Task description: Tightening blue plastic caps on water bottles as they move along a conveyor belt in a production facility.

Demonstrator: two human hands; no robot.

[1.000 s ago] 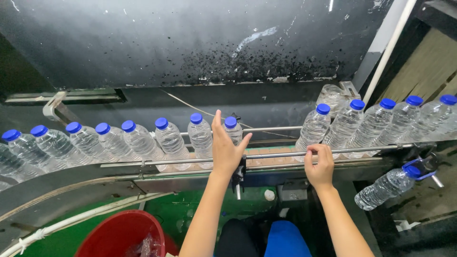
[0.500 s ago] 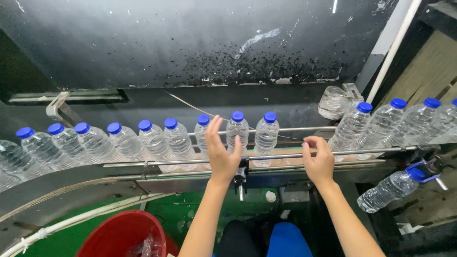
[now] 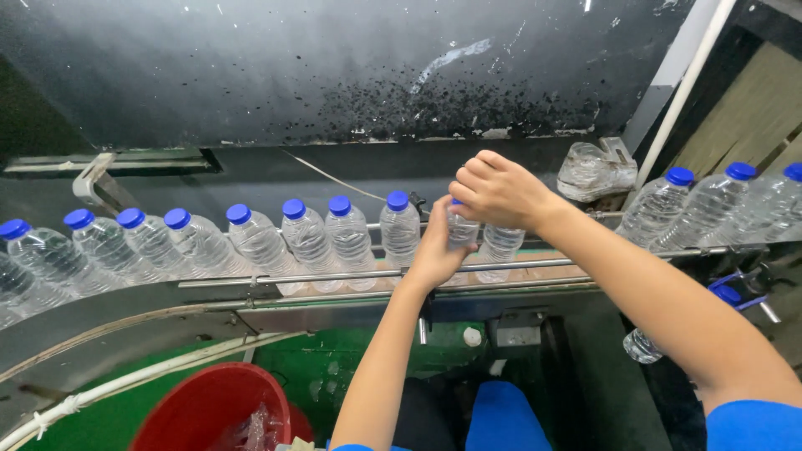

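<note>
Head camera showed the left hand (image 3: 434, 255) gripping a clear plastic bottle (image 3: 461, 234) on the metal belt (image 3: 334, 288), right hand (image 3: 497, 190) closed over its top. A hard push could have tipped the blue-capped bottles (image 3: 351, 238) nearby.

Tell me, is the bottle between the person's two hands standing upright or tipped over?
Upright. The bottle stands on the conveyor rail, left hand around its body, right hand covering its top.
</note>
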